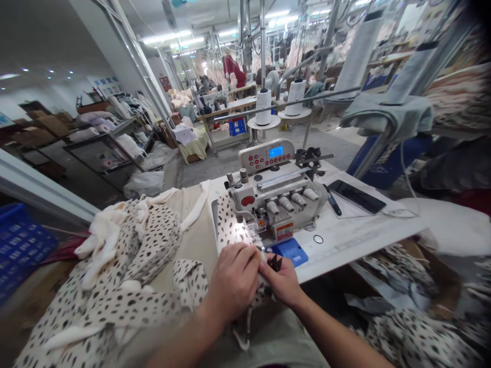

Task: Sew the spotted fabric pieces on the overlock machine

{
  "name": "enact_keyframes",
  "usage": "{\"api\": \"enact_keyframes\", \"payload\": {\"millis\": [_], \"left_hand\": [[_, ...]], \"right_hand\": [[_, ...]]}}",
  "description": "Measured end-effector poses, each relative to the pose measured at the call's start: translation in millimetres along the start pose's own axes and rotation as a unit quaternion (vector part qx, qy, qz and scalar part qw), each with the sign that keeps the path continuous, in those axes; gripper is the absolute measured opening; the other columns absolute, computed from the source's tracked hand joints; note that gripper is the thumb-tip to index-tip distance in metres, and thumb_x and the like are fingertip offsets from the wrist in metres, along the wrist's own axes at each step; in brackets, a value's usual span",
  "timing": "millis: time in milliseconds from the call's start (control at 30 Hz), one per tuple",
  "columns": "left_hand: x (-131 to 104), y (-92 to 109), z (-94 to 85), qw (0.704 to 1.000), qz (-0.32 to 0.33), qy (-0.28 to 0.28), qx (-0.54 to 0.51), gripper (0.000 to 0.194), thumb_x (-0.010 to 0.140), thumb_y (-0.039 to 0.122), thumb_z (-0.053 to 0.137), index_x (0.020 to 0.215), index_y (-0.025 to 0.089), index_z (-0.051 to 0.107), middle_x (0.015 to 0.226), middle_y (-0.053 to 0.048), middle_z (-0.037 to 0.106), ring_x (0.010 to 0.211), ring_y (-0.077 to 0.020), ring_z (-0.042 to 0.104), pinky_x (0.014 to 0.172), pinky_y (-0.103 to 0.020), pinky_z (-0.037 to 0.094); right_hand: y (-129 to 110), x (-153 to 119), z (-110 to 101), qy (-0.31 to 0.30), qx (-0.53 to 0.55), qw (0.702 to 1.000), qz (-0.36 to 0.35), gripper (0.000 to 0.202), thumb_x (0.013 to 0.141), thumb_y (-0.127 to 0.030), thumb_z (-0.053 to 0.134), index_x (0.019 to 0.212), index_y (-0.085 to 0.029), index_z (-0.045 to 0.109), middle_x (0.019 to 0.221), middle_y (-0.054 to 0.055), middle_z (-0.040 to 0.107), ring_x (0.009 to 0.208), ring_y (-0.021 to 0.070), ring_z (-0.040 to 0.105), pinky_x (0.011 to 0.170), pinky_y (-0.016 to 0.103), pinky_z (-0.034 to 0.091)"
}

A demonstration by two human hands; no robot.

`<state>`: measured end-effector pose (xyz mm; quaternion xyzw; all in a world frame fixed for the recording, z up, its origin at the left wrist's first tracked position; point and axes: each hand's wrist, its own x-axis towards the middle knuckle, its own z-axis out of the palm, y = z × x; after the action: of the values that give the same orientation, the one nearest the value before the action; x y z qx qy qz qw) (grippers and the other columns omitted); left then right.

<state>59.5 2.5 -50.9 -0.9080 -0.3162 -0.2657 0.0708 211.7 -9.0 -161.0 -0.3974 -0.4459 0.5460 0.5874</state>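
Both hands were pinched on the spotted fabric (230, 227) right before the overlock machine (274, 197), left hand (232, 281) flat on top, right hand (282, 281) also gripping small black snips (275, 262); best kept edges aligned, fingers off the foot.

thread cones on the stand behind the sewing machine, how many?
2: left thread cone and right thread cone, each upright on its own round plate behind the sewing machine. More may be hidden.
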Motion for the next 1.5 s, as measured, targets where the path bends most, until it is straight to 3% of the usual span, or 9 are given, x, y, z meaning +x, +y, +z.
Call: {"api": "enact_keyframes", "payload": {"millis": [233, 400, 933, 1200, 1400, 1500], "left_hand": [[2, -8, -5.6, 1.000, -0.025, 0.013, 0.004, 0.026, 0.091, 0.016, 0.056, 0.115, 0.016, 0.065, 0.112, -0.012, 0.067, 0.112, -0.0276, 0.058, 0.099, -0.048, 0.046], [1, -11, -3.8, 0.999, 0.000, 0.001, -0.053, 0.025, 0.092, 0.013, 0.052, 0.113, 0.016, 0.065, 0.111, -0.012, 0.067, 0.109, -0.0244, 0.059, 0.098, -0.043, 0.050], [5, -21, -3.3, 0.997, -0.034, -0.010, -0.066, 0.026, 0.091, 0.013, 0.055, 0.115, 0.019, 0.064, 0.122, -0.011, 0.066, 0.125, -0.0265, 0.056, 0.109, -0.048, 0.048], [11, -30, -5.4, 0.995, -0.053, -0.075, -0.046, 0.032, 0.096, 0.022, 0.051, 0.126, 0.019, 0.059, 0.135, -0.012, 0.059, 0.135, -0.0277, 0.049, 0.117, -0.051, 0.039], [15, -36, -4.1, 0.993, -0.065, -0.088, -0.042, 0.029, 0.097, 0.026, 0.050, 0.124, 0.020, 0.059, 0.134, -0.011, 0.059, 0.133, -0.0275, 0.049, 0.116, -0.050, 0.038], [21, -42, -5.0, 0.991, -0.079, -0.098, -0.038, 0.026, 0.097, 0.026, 0.051, 0.120, 0.019, 0.061, 0.131, -0.012, 0.059, 0.127, -0.0278, 0.052, 0.114, -0.052, 0.040]], "right_hand": [[-9, 1, 4, 0.000, -0.035, 0.999, -0.010, 0.029, 0.082, -0.045, 0.075, 0.084, -0.016, 0.076, 0.075, 0.003, 0.071, 0.066, 0.0169, 0.060, 0.066, 0.029, 0.051], [-12, 2, 4, -0.002, -0.050, 0.999, -0.014, 0.028, 0.080, -0.044, 0.076, 0.082, -0.016, 0.075, 0.073, 0.003, 0.070, 0.066, 0.0183, 0.060, 0.066, 0.030, 0.050], [-18, 2, 7, -0.007, 0.008, 1.000, 0.021, 0.028, 0.078, -0.043, 0.079, 0.083, -0.015, 0.076, 0.074, 0.004, 0.072, 0.064, 0.0174, 0.062, 0.064, 0.030, 0.051], [-18, 3, 7, -0.001, -0.013, 1.000, 0.027, 0.033, 0.077, -0.047, 0.078, 0.085, -0.016, 0.077, 0.071, 0.002, 0.072, 0.061, 0.0164, 0.062, 0.063, 0.028, 0.052], [-12, 2, 6, 0.001, -0.006, 1.000, 0.012, 0.029, 0.078, -0.044, 0.079, 0.087, -0.017, 0.078, 0.079, 0.004, 0.075, 0.068, 0.0177, 0.065, 0.069, 0.030, 0.053], [-10, 2, 6, 0.000, -0.010, 0.999, 0.031, 0.032, 0.078, -0.047, 0.078, 0.084, -0.016, 0.076, 0.072, 0.004, 0.072, 0.061, 0.0165, 0.062, 0.062, 0.028, 0.051]]}}
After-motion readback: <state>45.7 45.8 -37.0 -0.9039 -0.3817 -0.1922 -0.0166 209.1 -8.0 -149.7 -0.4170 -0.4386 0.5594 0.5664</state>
